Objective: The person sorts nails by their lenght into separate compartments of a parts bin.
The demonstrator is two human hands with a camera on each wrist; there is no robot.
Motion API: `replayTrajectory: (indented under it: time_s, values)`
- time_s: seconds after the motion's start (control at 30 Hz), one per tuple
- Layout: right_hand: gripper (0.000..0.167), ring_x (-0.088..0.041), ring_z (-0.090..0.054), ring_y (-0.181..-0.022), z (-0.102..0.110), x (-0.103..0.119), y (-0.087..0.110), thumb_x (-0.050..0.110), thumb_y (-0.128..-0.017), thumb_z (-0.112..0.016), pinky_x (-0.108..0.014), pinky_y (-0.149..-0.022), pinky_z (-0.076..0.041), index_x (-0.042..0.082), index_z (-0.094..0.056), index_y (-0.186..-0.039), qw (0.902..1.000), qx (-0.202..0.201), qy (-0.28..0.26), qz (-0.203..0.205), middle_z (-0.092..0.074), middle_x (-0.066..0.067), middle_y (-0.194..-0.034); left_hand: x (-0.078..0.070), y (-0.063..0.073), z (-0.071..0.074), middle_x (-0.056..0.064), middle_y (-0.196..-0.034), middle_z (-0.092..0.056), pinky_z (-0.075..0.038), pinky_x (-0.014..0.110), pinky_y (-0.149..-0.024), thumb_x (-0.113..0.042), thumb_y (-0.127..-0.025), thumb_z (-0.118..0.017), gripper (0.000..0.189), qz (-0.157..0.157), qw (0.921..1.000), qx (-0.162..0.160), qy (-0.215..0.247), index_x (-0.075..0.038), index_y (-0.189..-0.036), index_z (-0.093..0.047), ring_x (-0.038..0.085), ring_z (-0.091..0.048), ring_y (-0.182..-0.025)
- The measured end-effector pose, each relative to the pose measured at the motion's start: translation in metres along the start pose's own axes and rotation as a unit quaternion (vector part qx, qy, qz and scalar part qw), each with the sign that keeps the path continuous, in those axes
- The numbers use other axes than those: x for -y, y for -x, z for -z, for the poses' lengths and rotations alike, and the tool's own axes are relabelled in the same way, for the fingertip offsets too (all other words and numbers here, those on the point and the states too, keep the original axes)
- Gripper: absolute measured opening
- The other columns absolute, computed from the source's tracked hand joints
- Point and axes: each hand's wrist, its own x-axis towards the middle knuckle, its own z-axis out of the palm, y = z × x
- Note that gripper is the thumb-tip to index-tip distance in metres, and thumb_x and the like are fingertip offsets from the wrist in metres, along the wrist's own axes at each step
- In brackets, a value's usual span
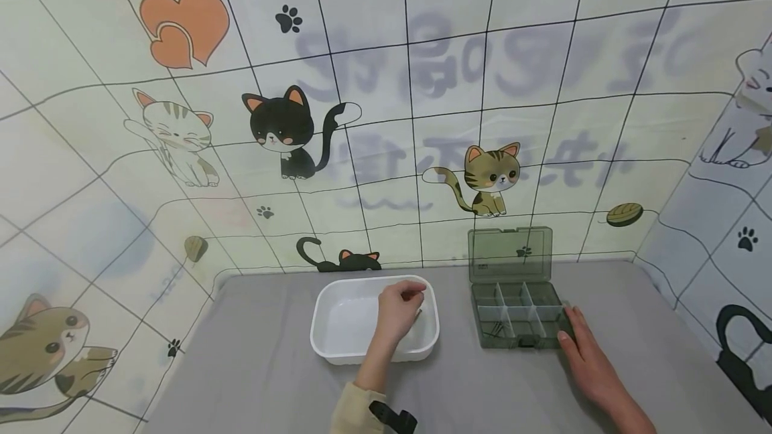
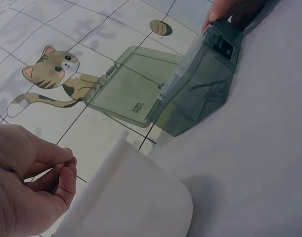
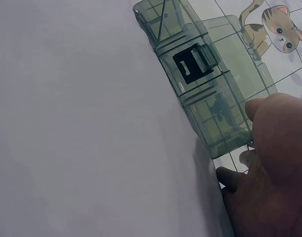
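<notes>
My left hand [image 1: 395, 313] is above the right part of a white tray [image 1: 322, 317], thumb and fingertips brought together. No object shows at its fingertips in the left wrist view. A small dark thin piece [image 1: 417, 314] shows just below that hand in the head view. To the right stands a green see-through compartment box [image 1: 526, 341], its lid [image 1: 510, 255] raised at the back. Thin dark pieces [image 1: 497, 329] lie in its front left compartment. My right hand [image 1: 594, 364] holds the box's right end, thumb over the front corner and fingers along the side.
A grey cloth [image 1: 259, 367] covers the table under tray and box. Behind it rises a white sheet [image 1: 386, 119] with a grid and printed cats, which also runs along both sides. The tray's raised rim faces the box across a narrow strip of cloth.
</notes>
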Motion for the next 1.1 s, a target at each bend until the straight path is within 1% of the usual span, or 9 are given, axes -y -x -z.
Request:
replayTrajectory:
  time_s: [0.1, 0.23, 0.37, 0.53, 0.6, 0.73, 0.9, 1.1]
  values:
    - [0.068, -0.064, 0.002, -0.144, 0.000, 0.000, 0.000, 0.029, -0.114, -0.033, -0.081, -0.103, -0.012, -0.012, -0.001, -0.158, 1.0000, -0.002, -0.001, 0.002, 0.008, -0.042, -0.159, 0.006, -0.001, 0.005, -0.001, -0.086, -0.070, -0.049, 0.023, -0.071, 0.000, -0.092, -0.070, 0.013, 0.029, 0.9994, 0.006, 0.018, -0.003, -0.102, -0.078, 0.010, -0.060, -0.079]
    - [0.068, -0.063, 0.002, -0.144, 0.000, 0.000, 0.000, 0.029, -0.114, -0.033, -0.080, -0.104, -0.012, -0.011, -0.001, -0.158, 1.0000, -0.001, -0.002, 0.002, 0.008, -0.042, -0.159, 0.012, -0.003, 0.011, 0.002, -0.088, -0.070, -0.050, 0.025, -0.074, -0.001, -0.091, -0.071, 0.014, 0.056, 0.9975, 0.013, 0.042, -0.001, -0.104, -0.078, 0.011, -0.061, -0.082]
    - [0.067, -0.064, 0.002, -0.144, 0.000, 0.000, 0.001, 0.029, -0.114, -0.033, -0.081, -0.103, -0.012, -0.011, -0.001, -0.158, 1.0000, -0.002, -0.004, 0.002, 0.008, -0.042, -0.159, 0.017, -0.005, 0.017, 0.002, -0.089, -0.069, -0.051, 0.029, -0.076, -0.001, -0.090, -0.071, 0.017, 0.072, 0.9967, 0.021, 0.031, -0.001, -0.106, -0.077, 0.013, -0.061, -0.083]
    - [0.067, -0.064, 0.002, -0.144, 0.000, -0.003, 0.003, 0.028, -0.114, -0.032, -0.081, -0.104, -0.011, -0.011, -0.001, -0.158, 0.9999, -0.009, -0.003, 0.007, 0.007, -0.043, -0.159, 0.026, -0.006, 0.021, 0.002, -0.086, -0.068, -0.051, 0.030, -0.074, 0.000, -0.086, -0.073, 0.017, 0.078, 0.9967, 0.025, -0.002, -0.002, -0.101, -0.078, 0.014, -0.060, -0.082]
    - [0.067, -0.064, 0.002, -0.144, 0.000, -0.004, 0.003, 0.028, -0.114, -0.032, -0.081, -0.104, -0.011, -0.011, -0.001, -0.158, 0.9999, -0.011, -0.002, 0.007, 0.007, -0.042, -0.159, 0.030, -0.007, 0.022, 0.003, -0.085, -0.069, -0.052, 0.030, -0.074, 0.001, -0.084, -0.073, 0.016, 0.078, 0.9967, 0.023, -0.009, -0.002, -0.100, -0.078, 0.013, -0.061, -0.081]
    - [0.067, -0.063, 0.002, -0.144, -0.001, -0.005, 0.003, 0.028, -0.114, -0.033, -0.081, -0.104, -0.011, -0.011, -0.002, -0.158, 0.9999, -0.012, -0.006, 0.008, 0.007, -0.042, -0.159, 0.035, -0.008, 0.025, 0.003, -0.086, -0.070, -0.052, 0.029, -0.073, 0.001, -0.085, -0.074, 0.017, 0.089, 0.9958, 0.016, -0.015, -0.003, -0.100, -0.078, 0.014, -0.062, -0.081]
    - [0.067, -0.063, 0.003, -0.144, -0.001, -0.003, 0.001, 0.028, -0.114, -0.033, -0.080, -0.105, -0.010, -0.011, -0.001, -0.158, 0.9999, -0.011, -0.004, 0.006, 0.007, -0.042, -0.159, 0.035, -0.010, 0.029, 0.002, -0.086, -0.070, -0.051, 0.028, -0.070, 0.001, -0.085, -0.074, 0.016, 0.097, 0.9949, 0.007, -0.026, -0.002, -0.101, -0.078, 0.015, -0.062, -0.081]
    - [0.066, -0.064, 0.001, -0.144, -0.002, -0.004, 0.001, 0.027, -0.114, -0.034, -0.081, -0.103, -0.012, -0.012, -0.003, -0.158, 0.9997, -0.017, -0.006, 0.018, 0.005, -0.043, -0.159, 0.036, -0.013, 0.030, 0.003, -0.085, -0.070, -0.051, 0.030, -0.070, 0.001, -0.084, -0.075, 0.016, 0.105, 0.9937, -0.007, -0.040, -0.001, -0.099, -0.078, 0.016, -0.062, -0.081]
